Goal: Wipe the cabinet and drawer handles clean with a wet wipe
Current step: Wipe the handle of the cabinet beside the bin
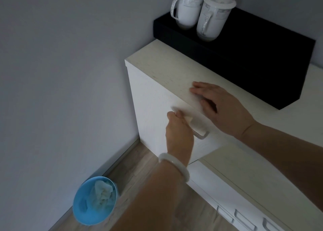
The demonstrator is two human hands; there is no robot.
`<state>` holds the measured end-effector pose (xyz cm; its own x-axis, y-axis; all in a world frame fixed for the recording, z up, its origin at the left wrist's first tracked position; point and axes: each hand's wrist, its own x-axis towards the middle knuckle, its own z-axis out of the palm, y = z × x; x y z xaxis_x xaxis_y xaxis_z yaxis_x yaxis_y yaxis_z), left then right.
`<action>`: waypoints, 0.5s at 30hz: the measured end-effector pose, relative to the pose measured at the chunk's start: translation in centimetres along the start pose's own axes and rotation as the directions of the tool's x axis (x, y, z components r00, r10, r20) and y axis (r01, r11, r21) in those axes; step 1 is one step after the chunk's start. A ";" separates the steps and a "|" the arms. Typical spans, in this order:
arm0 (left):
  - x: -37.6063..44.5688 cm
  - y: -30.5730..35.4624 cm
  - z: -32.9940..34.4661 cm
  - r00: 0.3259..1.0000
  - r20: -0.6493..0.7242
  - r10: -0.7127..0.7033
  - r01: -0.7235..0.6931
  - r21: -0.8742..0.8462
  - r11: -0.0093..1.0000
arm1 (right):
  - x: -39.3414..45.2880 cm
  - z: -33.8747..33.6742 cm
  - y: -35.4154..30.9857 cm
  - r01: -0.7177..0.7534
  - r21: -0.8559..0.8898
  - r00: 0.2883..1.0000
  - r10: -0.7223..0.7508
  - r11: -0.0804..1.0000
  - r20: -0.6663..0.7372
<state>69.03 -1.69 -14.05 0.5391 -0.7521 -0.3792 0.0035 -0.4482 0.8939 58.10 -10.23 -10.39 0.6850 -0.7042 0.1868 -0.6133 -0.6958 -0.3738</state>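
My left hand (179, 132) grips a white wet wipe (197, 125) wrapped round the pale bar handle (202, 136) on the front of the tall white cabinet (150, 108). Only the handle's right end shows past the wipe. My right hand (220, 106) rests flat on the cabinet's beige top (166, 68) at its front edge, fingers straight. Several drawer handles (243, 220) show on the lower unit at the bottom right.
A black box (253, 59) stands on the cabinet top with two white lidded mugs (201, 12) on it. A blue bin (95, 201) holding crumpled wipes sits on the wooden floor by the grey wall, left of the cabinet.
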 end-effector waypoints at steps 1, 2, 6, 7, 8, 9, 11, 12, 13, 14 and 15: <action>-1.0 -0.3 0.7 0.999 0.018 -0.029 0.030 -0.052 0.998 | 0.0 0.0 0.0 0.000 -0.003 1.000 0.000 1.000 -0.003; -2.2 -0.5 1.4 0.997 0.052 -0.064 0.069 -0.108 0.992 | 0.0 0.0 0.0 0.001 -0.001 1.000 -0.001 1.000 -0.008; -4.8 -1.0 2.9 0.987 0.144 -0.077 0.090 -0.085 0.992 | -0.1 0.0 -0.1 0.006 0.020 1.000 -0.006 1.000 -0.013; -4.2 -0.8 2.6 0.990 0.127 -0.059 0.068 -0.068 0.995 | -0.1 0.0 -0.1 0.003 0.017 1.000 -0.002 1.000 -0.012; -3.4 -0.6 2.1 0.994 0.098 -0.046 0.052 -0.063 0.997 | 0.0 -0.1 -0.1 -0.002 0.009 1.000 0.002 1.000 -0.010; -2.6 -0.4 1.6 0.997 0.065 -0.043 0.047 -0.068 0.997 | 0.0 -0.1 -0.2 -0.005 -0.001 1.000 0.005 1.000 -0.008; -1.6 -0.2 1.2 0.998 0.008 -0.058 0.058 -0.105 0.993 | 0.1 0.0 -0.2 -0.010 -0.011 1.000 0.010 1.000 -0.007; -1.8 -0.2 1.5 0.997 -0.005 -0.072 0.071 -0.129 0.989 | 0.1 0.0 -0.2 -0.011 -0.009 1.000 0.011 1.000 -0.006; -2.4 -0.3 2.0 0.996 0.001 -0.088 0.087 -0.142 0.986 | 0.0 0.0 -0.3 -0.013 -0.003 1.000 0.013 1.000 -0.003; -3.4 -0.4 2.7 0.995 0.023 -0.093 0.095 -0.150 0.984 | 0.0 0.0 -0.3 -0.014 0.004 1.000 0.014 1.000 -0.001; -4.4 -0.6 3.4 0.994 0.058 -0.098 0.106 -0.155 0.982 | -0.1 0.0 -0.3 -0.013 0.010 1.000 0.013 1.000 0.000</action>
<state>63.84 0.24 -13.69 0.4866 -0.7313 -0.4779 0.1907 -0.4449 0.8750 58.21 -10.00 -10.32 0.6769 -0.7132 0.1822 -0.6181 -0.6851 -0.3854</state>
